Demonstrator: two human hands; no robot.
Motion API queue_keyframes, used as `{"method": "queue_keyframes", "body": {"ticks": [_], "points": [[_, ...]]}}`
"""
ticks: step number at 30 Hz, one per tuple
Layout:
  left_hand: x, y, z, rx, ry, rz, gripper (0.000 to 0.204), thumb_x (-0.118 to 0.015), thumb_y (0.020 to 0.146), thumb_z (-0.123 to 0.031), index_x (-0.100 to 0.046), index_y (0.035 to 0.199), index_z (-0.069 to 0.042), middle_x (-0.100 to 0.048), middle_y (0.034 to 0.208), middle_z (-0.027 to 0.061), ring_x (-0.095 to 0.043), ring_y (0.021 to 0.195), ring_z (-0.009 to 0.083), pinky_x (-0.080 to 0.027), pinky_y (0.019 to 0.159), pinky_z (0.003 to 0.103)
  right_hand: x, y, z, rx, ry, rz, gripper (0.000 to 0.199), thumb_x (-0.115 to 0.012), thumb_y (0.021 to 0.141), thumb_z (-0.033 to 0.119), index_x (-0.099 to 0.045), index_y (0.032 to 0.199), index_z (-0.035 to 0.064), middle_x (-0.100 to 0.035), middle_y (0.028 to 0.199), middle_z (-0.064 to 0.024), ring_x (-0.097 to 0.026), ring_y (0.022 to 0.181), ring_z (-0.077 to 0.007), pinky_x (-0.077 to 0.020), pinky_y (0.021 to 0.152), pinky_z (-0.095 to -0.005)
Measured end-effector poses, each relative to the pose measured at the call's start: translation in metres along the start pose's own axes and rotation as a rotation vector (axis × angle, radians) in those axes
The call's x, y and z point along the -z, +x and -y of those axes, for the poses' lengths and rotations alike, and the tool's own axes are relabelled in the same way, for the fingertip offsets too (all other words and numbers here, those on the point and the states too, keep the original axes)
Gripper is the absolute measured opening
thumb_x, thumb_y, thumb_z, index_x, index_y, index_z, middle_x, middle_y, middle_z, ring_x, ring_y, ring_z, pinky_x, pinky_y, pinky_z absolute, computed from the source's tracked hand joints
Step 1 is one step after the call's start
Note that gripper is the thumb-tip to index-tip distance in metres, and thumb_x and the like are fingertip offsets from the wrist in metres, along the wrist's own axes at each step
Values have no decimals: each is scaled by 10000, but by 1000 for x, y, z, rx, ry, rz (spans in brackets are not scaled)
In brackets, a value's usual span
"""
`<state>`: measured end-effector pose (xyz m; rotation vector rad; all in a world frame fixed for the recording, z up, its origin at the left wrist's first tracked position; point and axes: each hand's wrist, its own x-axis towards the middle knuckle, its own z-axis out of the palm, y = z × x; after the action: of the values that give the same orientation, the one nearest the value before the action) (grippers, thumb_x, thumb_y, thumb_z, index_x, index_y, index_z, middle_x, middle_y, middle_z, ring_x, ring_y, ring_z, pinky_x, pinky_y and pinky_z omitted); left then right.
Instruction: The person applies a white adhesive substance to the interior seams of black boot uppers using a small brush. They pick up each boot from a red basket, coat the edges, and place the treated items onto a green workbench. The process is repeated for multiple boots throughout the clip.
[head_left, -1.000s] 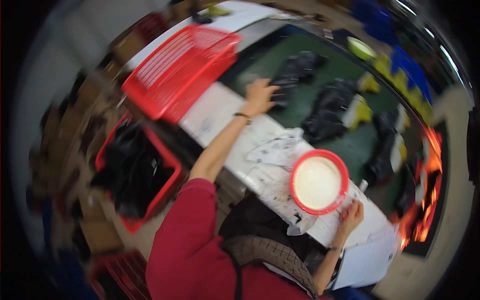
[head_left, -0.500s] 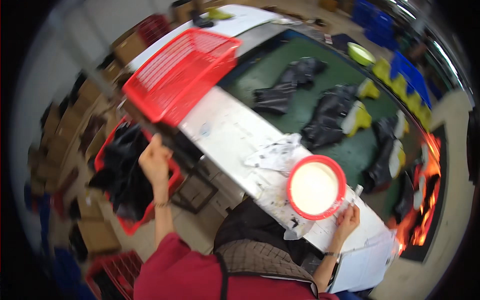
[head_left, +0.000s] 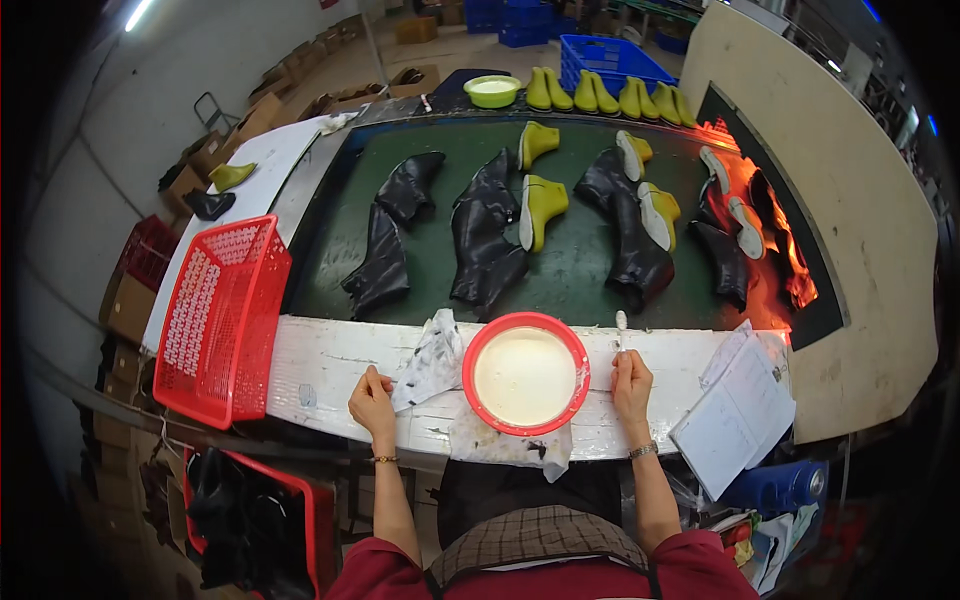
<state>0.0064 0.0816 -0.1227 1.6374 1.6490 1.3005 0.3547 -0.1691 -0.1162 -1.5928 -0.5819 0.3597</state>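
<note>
A red-rimmed bowl of cream-white liquid stands on the white table ledge in front of me. To its right, my right hand is closed on a small brush, its white-coated head pointing away from me. Left of the bowl, my left hand is curled closed beside a stained white cloth; anything inside its fingers is hidden. Beyond the ledge, black leather boot uppers lie on a green conveyor belt. Yellow-green shoe forms with whitish undersides lie among them.
At left stand a red basket and, lower, a red crate of black leather pieces. An open notebook lies at right. Orange heat glow shows at the belt's right end by a pale panel. Several yellow-green forms line the far edge.
The view has turned and levelled toward the belt. My left hand has come from above the red crate to the ledge, left of the bowl. My right hand stays right of the bowl.
</note>
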Motion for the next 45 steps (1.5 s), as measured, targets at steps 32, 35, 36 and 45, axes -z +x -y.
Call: {"method": "queue_keyframes", "body": {"ticks": [32,35,36,45], "points": [[371,-71,-18,139,1222,-163,802,-826,686,47,-535,1397,-184,-609,1238,151,-566,1194,391,-486,998,512,4,3,3,-106,16,75,437,-509,1093,300,-647,778,30,-496,500,25,-382,420,-36,-284,411,-235],[358,-69,-58,255,1488,-205,776,-864,699,-65,-527,1376,-239,-621,1196,61,-588,1141,331,-516,898,492,6,-3,3,-130,85,56,429,-518,1093,300,-653,788,30,-493,494,27,-378,416,-35,-286,409,-234],[365,-74,-52,218,1453,-216,763,-873,679,-60,-552,1346,-246,-622,1158,58,-597,1102,339,-517,893,487,5,-3,4,-130,93,51,424,-518,1093,295,-654,790,31,-494,494,27,-376,415,-35,-286,409,-234],[404,-71,-98,22,1119,-32,243,-829,847,-220,-791,1064,-118,-743,1033,183,-685,913,373,-547,832,444,3,-2,8,-113,105,107,371,-543,1085,272,-661,829,32,-525,536,24,-414,445,-33,-311,427,-220]]}}
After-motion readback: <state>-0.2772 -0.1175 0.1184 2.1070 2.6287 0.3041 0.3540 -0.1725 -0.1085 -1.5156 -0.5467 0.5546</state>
